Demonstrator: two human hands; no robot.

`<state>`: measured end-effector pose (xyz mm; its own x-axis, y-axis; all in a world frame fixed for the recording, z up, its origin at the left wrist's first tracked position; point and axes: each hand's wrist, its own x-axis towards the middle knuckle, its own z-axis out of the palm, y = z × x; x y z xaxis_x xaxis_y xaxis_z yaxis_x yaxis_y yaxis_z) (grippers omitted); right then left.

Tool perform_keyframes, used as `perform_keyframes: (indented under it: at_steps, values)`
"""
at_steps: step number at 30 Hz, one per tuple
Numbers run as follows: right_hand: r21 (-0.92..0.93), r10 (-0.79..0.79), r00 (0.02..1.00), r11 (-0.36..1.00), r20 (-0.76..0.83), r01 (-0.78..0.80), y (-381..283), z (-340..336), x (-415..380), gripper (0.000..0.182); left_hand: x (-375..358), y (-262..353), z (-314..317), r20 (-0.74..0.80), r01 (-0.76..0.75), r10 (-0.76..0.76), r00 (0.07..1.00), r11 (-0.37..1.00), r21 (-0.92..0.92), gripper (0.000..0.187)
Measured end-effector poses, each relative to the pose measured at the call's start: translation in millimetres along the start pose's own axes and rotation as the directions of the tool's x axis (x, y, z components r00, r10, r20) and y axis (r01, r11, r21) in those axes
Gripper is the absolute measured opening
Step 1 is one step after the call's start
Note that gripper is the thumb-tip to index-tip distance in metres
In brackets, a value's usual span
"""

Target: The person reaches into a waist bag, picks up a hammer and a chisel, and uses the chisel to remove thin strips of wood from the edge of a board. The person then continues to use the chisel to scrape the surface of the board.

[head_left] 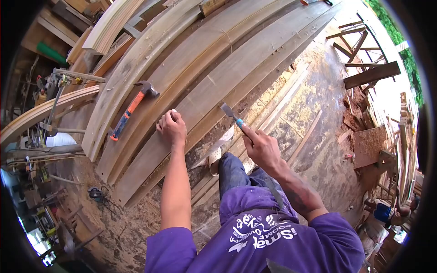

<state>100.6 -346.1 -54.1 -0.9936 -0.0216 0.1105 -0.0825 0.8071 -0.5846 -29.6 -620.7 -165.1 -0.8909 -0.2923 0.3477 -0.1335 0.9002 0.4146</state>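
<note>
- Head view: the right hand (265,152) is closed around the blue handle of a chisel (233,116), its flat metal blade angled up and away from the person.
- The chisel's blade end is at the right edge of the nearest curved board (205,93), about midway along it; whether it touches the wood cannot be told.
- The left hand (172,128) rests on the same board toward its left edge, fingers curled in a loose fist, with nothing visible in its hold.
- The two hands are apart, the chisel's blade lying beyond the left hand's right side.
- To the left of the left hand, a claw hammer (129,114) with an orange and dark blue handle lies across the neighbouring curved boards (159,86), its head toward their far ends.
- These long boards lie side by side, bending from the lower left to the upper right, with thin shavings scattered over them.
- Right of the nearest board, long wooden strips (282,107) lie on the floor (318,95), which is strewn with sawdust.
- Farther right stand wooden frames (364,50), with a broad reddish-brown panel (369,146) nearer the person.
- Left of the boards, a green tube-like object (51,52) sits among stacked timber (57,27).
</note>
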Motion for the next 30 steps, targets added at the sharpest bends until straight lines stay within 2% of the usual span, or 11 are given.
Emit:
perform_keyframes:
  at_steps: [3, 4, 8, 12, 15, 17, 20, 23, 24, 27, 30]
  values:
    - [-0.044, 0.058, 0.996, 0.998, 0.061, -0.055, -7.9, -12.0, -4.7, 0.037, 10.0, 4.3, 3.2, -0.072, -0.036, 0.036, 0.997, 0.999, 0.007, 0.023]
    - [-0.051, 0.009, 1.0, 0.999, -0.018, -0.01, -9.1, -9.1, -1.9, 0.035, 3.7, 2.7, 2.7, -0.083, -0.047, 0.048, 0.995, 0.999, 0.017, 0.021]
    - [0.029, 0.059, 0.998, 0.998, -0.014, -0.059, -6.6, -14.5, 2.6, 0.032, 3.6, 3.2, 0.2, -0.021, -0.01, 0.01, 1.0, 1.0, 0.014, 0.023]
    - [0.137, 0.093, 0.995, 0.987, -0.029, -0.088, 5.8, -22.3, -0.3, 0.029, 3.8, -6.9, 11.6, -0.081, -0.043, 0.044, 0.996, 0.999, 0.01, 0.026]
    - [0.19, 0.14, 0.99, 0.973, -0.035, -0.131, 12.3, -19.7, -13.5, 0.03, 3.4, -3.6, 4.9, -0.011, -0.026, 0.027, 1.0, 0.999, 0.027, 0.026]
    - [0.213, 0.152, 0.986, 0.968, -0.064, -0.135, 20.0, -9.8, -23.3, 0.031, 2.6, 1.1, 0.4, -0.019, -0.019, 0.019, 1.0, 1.0, 0.02, 0.025]
    - [0.573, 0.407, 0.905, 0.714, 0.127, -0.402, 26.2, -5.6, -35.7, 0.03, 3.2, 3.7, -2.5, -0.016, -0.01, 0.01, 1.0, 1.0, 0.012, 0.025]
    - [0.736, 0.464, 0.802, 0.377, 0.375, -0.562, 41.3, 0.3, -31.2, 0.032, 1.5, 3.1, -1.6, -0.012, -0.013, 0.013, 1.0, 1.0, 0.007, 0.023]
    - [0.687, 0.499, 0.758, 0.37, 0.421, -0.625, 43.6, 2.9, -26.9, 0.034, 2.4, 2.9, -0.2, -0.034, -0.026, 0.026, 0.999, 1.0, 0.006, 0.021]
    - [0.62, 0.505, 0.749, 0.439, 0.428, -0.65, 54.6, 9.3, -20.5, 0.034, 3.6, 2.5, 0.0, -0.054, -0.037, 0.038, 0.998, 0.999, 0.005, 0.019]
    - [0.601, 0.475, 0.827, 0.58, 0.299, -0.55, 52.0, 8.8, -28.1, 0.032, 2.3, 3.0, -1.3, -0.012, -0.012, 0.012, 1.0, 1.0, 0.013, 0.019]
